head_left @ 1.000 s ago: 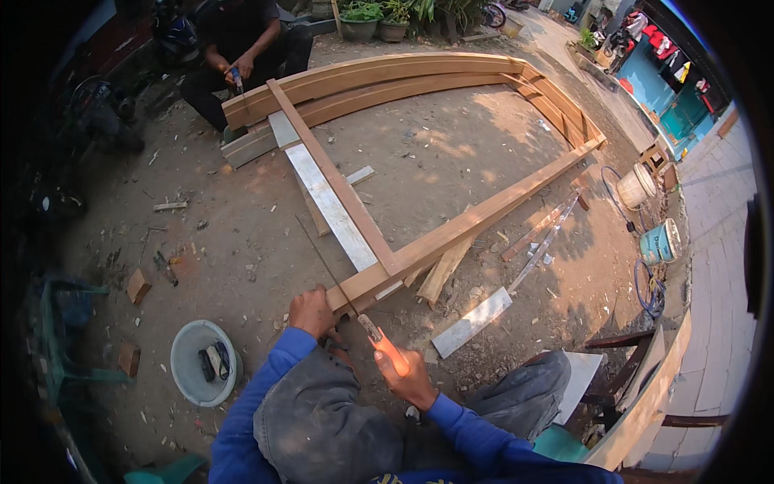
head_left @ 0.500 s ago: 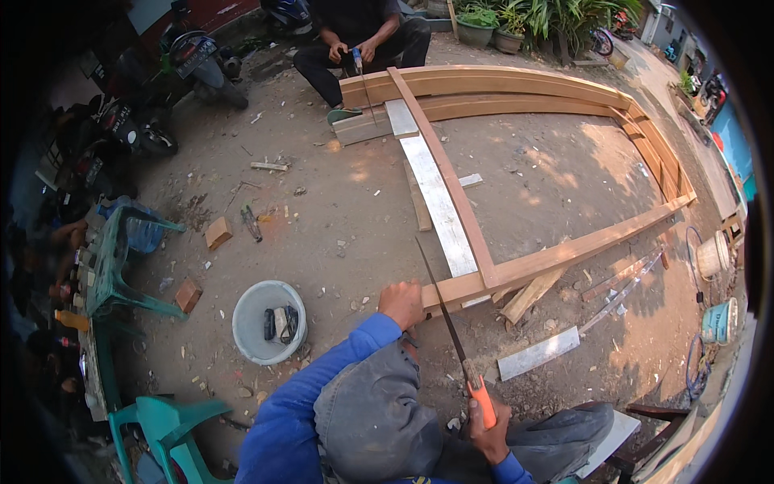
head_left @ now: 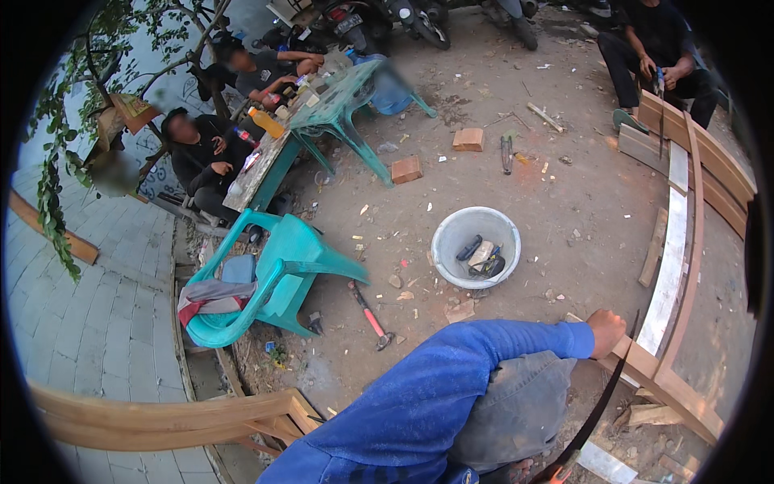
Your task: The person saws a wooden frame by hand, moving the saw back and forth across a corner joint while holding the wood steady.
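My left hand (head_left: 606, 332) is closed around the end of a wooden beam (head_left: 671, 394), part of a large wooden frame at the right. A handsaw (head_left: 598, 407) slants up from the bottom edge, its dark blade passing beside the beam just right of that hand. Only a bit of its orange handle shows, and my right hand is outside the picture. A crosspiece (head_left: 695, 250) joins the beam, with a whitish board (head_left: 669, 266) alongside. My blue left sleeve (head_left: 419, 387) crosses the lower middle.
A grey basin (head_left: 516, 256) holds small tools. A hammer (head_left: 369, 317), pliers (head_left: 506, 155) and reddish blocks (head_left: 468, 139) lie on the ground. Left are a green chair (head_left: 298, 242), a table (head_left: 268, 181) with two seated people, and another wooden frame (head_left: 161, 419). A co-worker (head_left: 645, 48) holds a blue-handled saw.
The view has swung left, bringing the chair, table and seated people further in. My left hand stays on the beam; my right hand has dropped out of the picture.
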`<state>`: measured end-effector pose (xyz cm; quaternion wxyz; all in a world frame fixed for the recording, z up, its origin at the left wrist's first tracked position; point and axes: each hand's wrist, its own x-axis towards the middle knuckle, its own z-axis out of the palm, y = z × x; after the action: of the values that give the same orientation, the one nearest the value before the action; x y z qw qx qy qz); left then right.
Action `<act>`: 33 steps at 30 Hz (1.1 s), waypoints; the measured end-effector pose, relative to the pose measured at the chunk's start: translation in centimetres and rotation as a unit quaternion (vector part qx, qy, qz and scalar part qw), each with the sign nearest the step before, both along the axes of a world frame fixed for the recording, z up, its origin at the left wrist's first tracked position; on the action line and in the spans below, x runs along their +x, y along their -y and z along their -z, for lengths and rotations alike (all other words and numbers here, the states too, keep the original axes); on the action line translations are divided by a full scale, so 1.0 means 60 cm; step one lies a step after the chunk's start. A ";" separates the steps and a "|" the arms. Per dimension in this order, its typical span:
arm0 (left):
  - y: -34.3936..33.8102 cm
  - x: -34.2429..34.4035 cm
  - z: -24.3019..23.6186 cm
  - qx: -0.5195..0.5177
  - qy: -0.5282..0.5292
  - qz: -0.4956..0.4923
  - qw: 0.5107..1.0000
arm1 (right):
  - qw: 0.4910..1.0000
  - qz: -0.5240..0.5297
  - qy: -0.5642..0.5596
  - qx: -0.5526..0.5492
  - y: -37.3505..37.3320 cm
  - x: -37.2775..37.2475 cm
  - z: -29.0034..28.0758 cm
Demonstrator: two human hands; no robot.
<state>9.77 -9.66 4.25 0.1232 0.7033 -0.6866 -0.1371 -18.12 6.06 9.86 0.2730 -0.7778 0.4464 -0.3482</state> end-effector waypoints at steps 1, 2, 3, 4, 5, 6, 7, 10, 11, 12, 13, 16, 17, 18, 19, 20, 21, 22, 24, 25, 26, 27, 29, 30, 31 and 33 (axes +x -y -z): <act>-0.010 0.005 0.002 -0.002 -0.006 -0.028 1.000 | 0.995 -0.010 -0.033 -0.095 0.028 0.014 0.030; -0.010 0.004 -0.001 0.005 0.009 -0.023 1.000 | 0.993 0.005 -0.032 -0.117 0.056 0.033 0.057; -0.004 -0.002 -0.003 0.015 0.024 -0.019 0.999 | 0.995 0.025 -0.016 -0.098 0.083 0.052 0.077; -0.004 -0.002 -0.002 0.014 0.025 -0.010 1.000 | 0.997 0.060 0.043 0.034 0.110 0.083 0.079; -0.003 -0.010 -0.006 -0.024 0.056 0.002 0.998 | 0.976 0.114 0.104 0.152 0.141 0.108 0.084; 0.014 -0.019 0.002 -0.039 0.033 0.009 0.999 | 0.996 0.062 0.056 0.043 0.147 0.130 0.019; 0.024 -0.025 0.000 0.002 0.062 0.029 0.998 | 0.999 0.008 0.021 -0.048 0.147 0.146 -0.031; 0.020 -0.035 0.004 0.040 0.083 -0.005 0.996 | 0.935 0.074 -0.250 -0.242 0.160 0.115 -0.001; 0.015 -0.033 0.000 0.041 0.089 -0.003 0.995 | 0.941 0.059 -0.235 -0.238 0.163 0.118 0.001; 0.012 -0.027 -0.002 0.041 0.093 0.000 0.995 | 0.953 0.066 -0.134 -0.262 0.167 0.123 0.004; 0.018 -0.028 -0.013 0.043 0.099 -0.003 0.994 | 0.954 0.086 -0.039 -0.284 0.174 0.123 0.006; 0.010 -0.022 -0.025 0.051 0.084 0.016 0.995 | 0.909 0.127 -0.178 -0.356 0.165 0.130 -0.006; 0.013 -0.021 -0.014 0.031 0.057 -0.002 0.998 | 0.884 0.092 -0.195 -0.415 0.165 0.125 0.008; 0.018 -0.014 0.000 0.008 0.030 -0.017 0.999 | 0.886 0.086 -0.186 -0.416 0.168 0.133 0.020; 0.018 -0.010 -0.001 0.009 0.031 -0.019 0.999 | 0.916 0.075 -0.144 -0.367 0.167 0.139 0.016; 0.018 -0.008 -0.002 0.006 0.036 -0.009 0.999 | 0.941 0.064 -0.103 -0.316 0.164 0.144 0.008; 0.019 -0.009 -0.001 0.002 0.040 0.003 0.999 | 0.961 0.054 -0.063 -0.264 0.162 0.146 0.000; 0.017 -0.009 0.000 -0.002 0.045 0.012 0.999 | 0.976 0.042 -0.021 -0.211 0.156 0.147 -0.011; 0.020 -0.006 0.002 -0.002 0.045 0.009 0.999 | 0.993 0.017 0.060 -0.102 0.150 0.146 -0.021; 0.023 -0.007 0.003 -0.004 0.044 0.009 0.999 | 0.993 0.018 0.057 -0.105 0.150 0.141 -0.010; 0.025 -0.009 0.002 -0.004 0.044 0.007 0.999 | 0.992 0.028 0.040 -0.116 0.154 0.134 0.009; 0.024 -0.011 0.002 -0.005 0.044 0.008 0.999 | 0.991 0.036 0.022 -0.128 0.158 0.125 0.023; 0.022 -0.015 0.001 -0.003 0.043 0.003 0.999 | 0.994 0.016 0.058 -0.089 0.158 0.129 -0.002; 0.021 -0.019 0.001 -0.003 0.042 0.002 0.999 | 0.994 -0.002 0.093 -0.049 0.158 0.129 -0.015; 0.017 -0.017 0.000 -0.003 0.044 0.000 0.999 | 0.994 -0.004 0.093 -0.049 0.157 0.133 -0.022; 0.012 -0.022 -0.002 -0.004 0.040 -0.002 0.999 | 0.973 0.030 -0.094 -0.208 0.152 0.129 -0.033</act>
<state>8.42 -10.37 4.39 0.0983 0.7091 -0.6901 -0.1060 -10.36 -3.03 11.84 0.0520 -0.8333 0.4108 -0.3663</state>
